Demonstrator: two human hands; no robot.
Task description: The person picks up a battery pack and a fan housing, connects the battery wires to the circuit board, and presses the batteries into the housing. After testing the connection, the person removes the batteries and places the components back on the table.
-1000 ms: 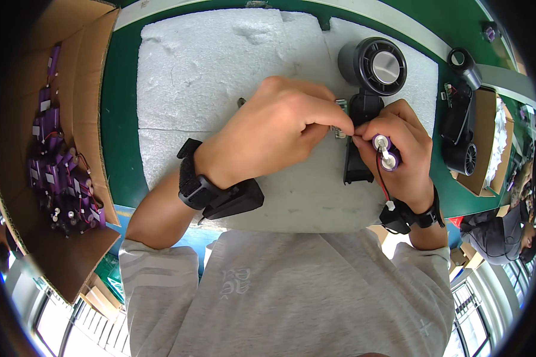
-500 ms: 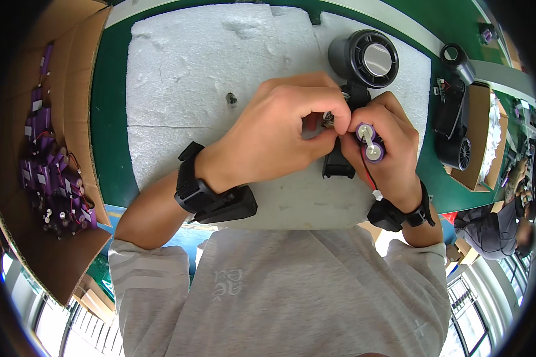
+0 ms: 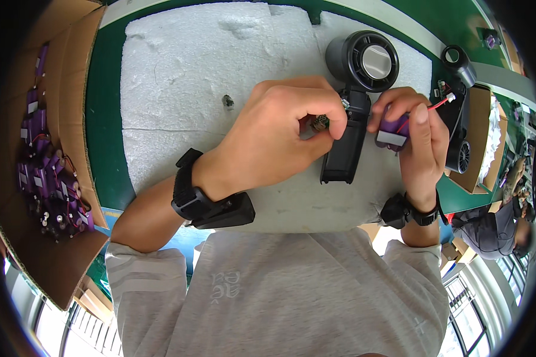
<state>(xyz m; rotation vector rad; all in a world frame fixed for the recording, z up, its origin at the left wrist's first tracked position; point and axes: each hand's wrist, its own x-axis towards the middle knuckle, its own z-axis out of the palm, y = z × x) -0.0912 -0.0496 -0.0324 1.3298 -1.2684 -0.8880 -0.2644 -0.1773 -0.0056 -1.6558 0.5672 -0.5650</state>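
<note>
A black handheld fan [image 3: 346,146] lies on the white foam board [image 3: 184,71], its round head away from me and its handle open like a trough. My left hand [image 3: 274,134] is closed in a pinch on a small circuit board [image 3: 320,122] beside the handle's left edge; the fingers hide part of it. To the right of the handle, my right hand [image 3: 423,146] grips a purple battery pack [image 3: 392,132] with a pale label. From the pack a red wire runs up to a white connector [image 3: 451,97] beyond my fingers.
On the left stands a cardboard box [image 3: 71,89] with several purple battery packs [image 3: 41,172]. Another black fan [image 3: 452,110] lies at the right, next to a smaller carton [image 3: 479,160]. A dark bit [image 3: 227,102] rests on the foam. Another person [image 3: 488,229] is at far right.
My right hand has moved right, away from the fan handle, and turned the battery pack so its labelled side shows. The connector now points up and right. The left hand stays nearly in place.
</note>
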